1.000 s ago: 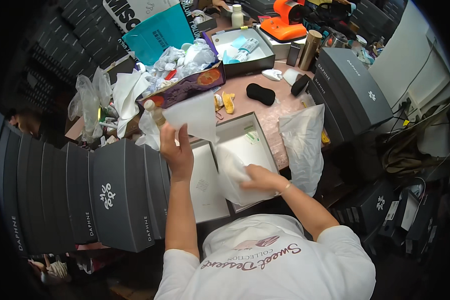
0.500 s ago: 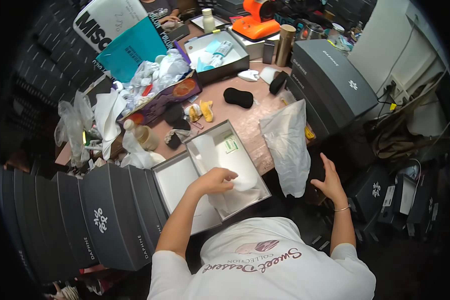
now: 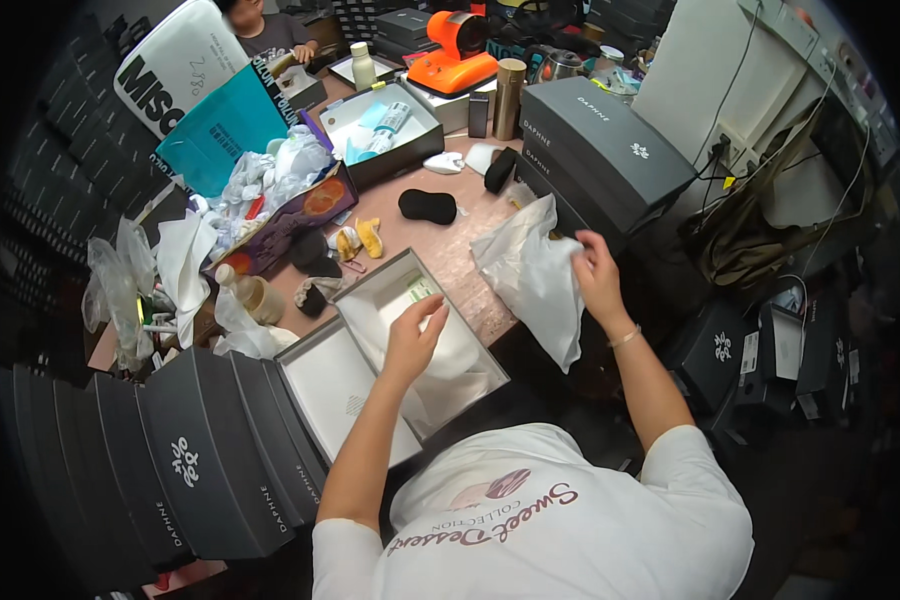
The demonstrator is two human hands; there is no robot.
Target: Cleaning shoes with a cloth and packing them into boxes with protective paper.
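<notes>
My left hand hovers over an open grey shoebox, its fingers loosely apart with nothing held. White tissue paper lines the box, and a small green-and-white packet lies near its far end, partly behind my fingers. Against the box's left side is its lid, white inside facing up. To the right, a white plastic bag rests over the table edge, its lower end hanging down. My right hand pinches the bag's right edge with curled fingers; its contents are hidden.
Dark shoeboxes stand in a row at left and a stack at right. Behind are a black eye-mask-shaped object, yellow cloth scraps, a purple carton of crumpled plastic and an orange device. Another person sits beyond.
My right hand has moved up and left onto the plastic bag's edge, and the bag has creased. My left hand has risen toward the box's far end. The view has shifted right.
</notes>
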